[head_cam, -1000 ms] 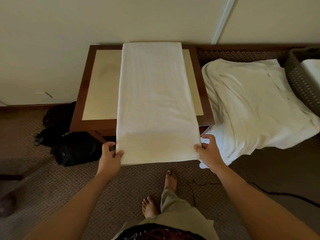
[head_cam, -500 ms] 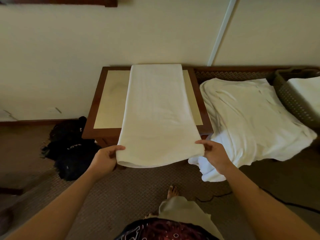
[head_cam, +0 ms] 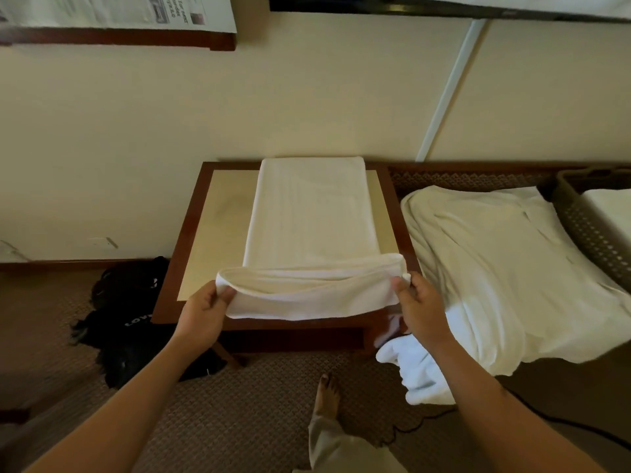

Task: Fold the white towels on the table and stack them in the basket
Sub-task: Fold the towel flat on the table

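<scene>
A long white towel (head_cam: 312, 213) lies lengthwise on the small wooden table (head_cam: 205, 233), folded into a narrow strip. Its near end is lifted and curls back over the table's front edge. My left hand (head_cam: 205, 310) pinches the near left corner and my right hand (head_cam: 418, 303) pinches the near right corner. To the right, a larger unfolded white towel (head_cam: 505, 268) is spread out and hangs toward the floor. A dark woven basket (head_cam: 594, 230) at the far right holds a folded white towel (head_cam: 611, 209).
The table stands against a cream wall. A black bag (head_cam: 126, 322) lies on the carpet left of the table. My bare foot (head_cam: 327, 394) and a black cable (head_cam: 546, 425) are on the carpet below. A framed picture (head_cam: 116, 18) hangs above left.
Both hands have raised the towel's near end from below the table edge and carried it forward, so it now curls over the front of the table. The view has tilted upward.
</scene>
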Demonstrator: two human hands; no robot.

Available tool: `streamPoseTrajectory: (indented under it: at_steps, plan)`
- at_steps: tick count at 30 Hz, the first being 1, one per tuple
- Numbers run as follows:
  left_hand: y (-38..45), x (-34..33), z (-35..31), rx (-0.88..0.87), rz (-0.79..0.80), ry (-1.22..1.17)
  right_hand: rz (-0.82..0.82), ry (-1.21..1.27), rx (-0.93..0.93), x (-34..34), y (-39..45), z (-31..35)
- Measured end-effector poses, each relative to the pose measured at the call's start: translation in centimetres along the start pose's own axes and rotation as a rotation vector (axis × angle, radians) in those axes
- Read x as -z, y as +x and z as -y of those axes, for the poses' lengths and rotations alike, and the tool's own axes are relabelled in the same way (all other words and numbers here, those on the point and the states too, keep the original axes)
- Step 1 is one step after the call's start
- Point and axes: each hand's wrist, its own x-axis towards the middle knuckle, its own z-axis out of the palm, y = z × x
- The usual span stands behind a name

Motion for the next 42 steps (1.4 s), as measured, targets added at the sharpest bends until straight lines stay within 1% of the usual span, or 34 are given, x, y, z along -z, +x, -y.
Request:
streamPoseTrajectory:
  at_steps: [2, 7, 11, 13, 15, 16, 18, 21, 23, 25, 27, 28, 29, 30, 31, 32, 33, 34, 35, 36, 37, 39, 42]
  plan:
    - [3.1, -0.4, -1.1, 0.026, -0.019, -0.009, -0.043, -0.032, 0.024, -0.8, 2.6, 0.8]
    - [11.4, -2.2, -3.8, 0.103, -0.054, -0.026, -0.068, -0.047, -0.070, -3.1, 11.3, 1.2]
    - [19.0, -4.2, -4.9, 0.145, -0.148, -0.023, -0.108, -0.056, -0.139, -5.7, 18.5, 1.7]
    - [21.9, -5.5, -4.6, 0.190, -0.129, 0.026, -0.081, -0.113, -0.234, -7.1, 21.6, 0.8]
    - [23.6, -6.6, -4.0, 0.248, -0.063, 0.151, -0.029, -0.202, -0.330, -8.2, 23.3, -0.4]
    - [23.9, -6.9, -3.7, 0.267, -0.054, 0.217, -0.028, -0.228, -0.342, -8.5, 23.7, -1.1]
    - [24.6, -7.4, -3.2, 0.264, -0.106, 0.249, -0.064, -0.228, -0.305, -8.7, 23.8, -1.8]
    - [24.9, -7.8, -3.3, 0.231, -0.208, 0.195, -0.138, -0.217, -0.264, -8.9, 23.7, -2.0]
    - [25.1, -8.1, -3.2, 0.221, -0.219, 0.195, -0.151, -0.256, -0.261, -9.0, 24.0, -2.3]
    - [25.0, -8.2, -3.5, 0.224, -0.210, 0.218, -0.137, -0.278, -0.297, -9.0, 24.3, -1.9]
    - [24.7, -8.2, -3.8, 0.231, -0.193, 0.319, -0.114, -0.319, -0.327, -8.9, 24.0, -1.1]
    - [24.5, -8.4, -4.0, 0.214, -0.204, 0.423, -0.129, -0.397, -0.287, -8.9, 23.6, -0.7]
    - [24.2, -8.8, -4.4, 0.150, -0.221, 0.536, -0.156, -0.513, -0.193, -9.1, 23.1, -0.5]
    - [23.8, -9.5, -5.0, 0.021, -0.227, 0.617, -0.151, -0.637, -0.068, -9.5, 22.3, 0.0]
    - [23.3, -10.5, -5.7, -0.146, -0.184, 0.653, -0.069, -0.736, 0.048, -10.1, 21.7, 0.5]
    - [22.9, -11.7, -6.4, -0.306, -0.089, 0.685, 0.088, -0.800, 0.139, -11.1, 21.1, 1.0]
    - [22.4, -13.0, -6.7, -0.422, 0.049, 0.731, 0.260, -0.841, 0.201, -12.3, 20.6, 1.4]
    - [21.9, -14.1, -6.6, -0.480, 0.196, 0.808, 0.401, -0.877, 0.234, -13.3, 20.0, 1.4]
    - [21.7, -14.7, -6.1, -0.485, 0.313, 0.890, 0.492, -0.908, 0.252, -14.1, 19.7, 1.0]
    - [21.7, -14.7, -5.1, -0.453, 0.375, 0.954, 0.542, -0.930, 0.261, -14.3, 19.6, 0.5]
    - [21.9, -14.1, -4.1, -0.412, 0.370, 0.993, 0.560, -0.949, 0.257, -14.1, 19.9, 0.1]
    - [22.3, -12.1, -1.6, -0.314, 0.280, 1.023, 0.526, -0.980, 0.189, -12.9, 20.6, -0.9]
    - [22.8, -9.4, -0.1, -0.039, 0.211, 1.050, 0.432, -1.046, -0.016, -10.9, 21.7, -1.3]
